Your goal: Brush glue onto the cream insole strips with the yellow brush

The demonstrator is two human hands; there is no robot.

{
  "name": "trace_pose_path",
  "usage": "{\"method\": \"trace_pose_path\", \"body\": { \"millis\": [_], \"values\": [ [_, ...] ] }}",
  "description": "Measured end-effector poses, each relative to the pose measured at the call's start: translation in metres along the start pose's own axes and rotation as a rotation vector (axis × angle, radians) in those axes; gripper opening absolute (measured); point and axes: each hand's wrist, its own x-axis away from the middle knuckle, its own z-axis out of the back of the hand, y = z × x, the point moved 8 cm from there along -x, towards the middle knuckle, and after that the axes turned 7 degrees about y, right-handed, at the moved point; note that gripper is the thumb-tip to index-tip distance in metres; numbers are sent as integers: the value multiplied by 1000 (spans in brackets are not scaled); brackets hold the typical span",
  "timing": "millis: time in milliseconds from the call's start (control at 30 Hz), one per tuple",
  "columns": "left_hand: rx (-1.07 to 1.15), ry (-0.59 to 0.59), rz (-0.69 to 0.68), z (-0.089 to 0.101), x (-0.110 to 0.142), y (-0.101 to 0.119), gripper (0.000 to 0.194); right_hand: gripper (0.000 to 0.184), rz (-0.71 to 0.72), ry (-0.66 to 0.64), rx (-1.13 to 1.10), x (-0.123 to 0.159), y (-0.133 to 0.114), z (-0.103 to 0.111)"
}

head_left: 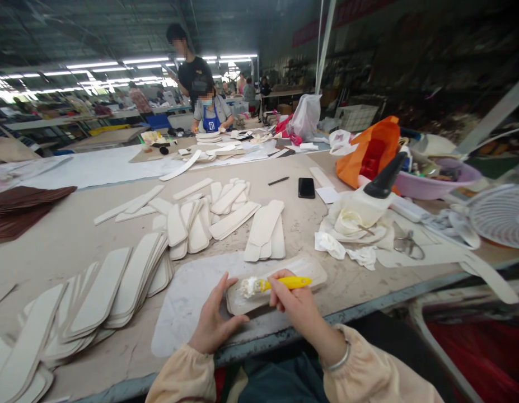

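Note:
My right hand [290,299] grips the yellow handle of a brush [288,282], whose bristles are caked with white paste. The bristles lie on the left part of a long, rounded panel [312,268] near the table's front edge. Wet-looking white streaks show on that panel. My left hand [217,316] rests at the panel's left end, thumb and fingers spread apart around its corner. Beneath both lies a pale sheet [175,308]. Just behind the panel is a small stack of whitish rounded strips [265,229].
Fanned piles of strips [133,280] cover the left side. To the right stand a white jug [355,207], scissors [408,243], crumpled tissue [330,244], a purple basin [444,179] and a fan [503,215]. A black phone [306,188] lies farther back. A co-worker [211,115] sits across the table.

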Motion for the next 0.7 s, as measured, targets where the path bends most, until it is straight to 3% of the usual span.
{"method": "trace_pose_path", "body": {
  "millis": [100, 167, 433, 500, 633, 700],
  "values": [
    [8, 1, 11, 0, 1, -3, 100, 25, -1, -101, -20, 7, 9, -32],
    [-9, 12, 12, 0, 0, -3, 98, 23, 30, -109, 32, 7, 10, -36],
    [-82, 29, -13, 2, -2, -1, 92, 18, 170, 183, 262, -8, -14, 42],
    [-88, 30, 1, 3, -2, -4, 90, 18, 151, 182, 218, -5, -12, 43],
    [-115, 48, 18, 4, -3, -8, 87, 16, 112, 65, 151, 1, -6, 24],
    [-130, 46, 16, 5, -3, -8, 86, 15, 117, 88, 199, -2, -10, 31]
  ]
}}
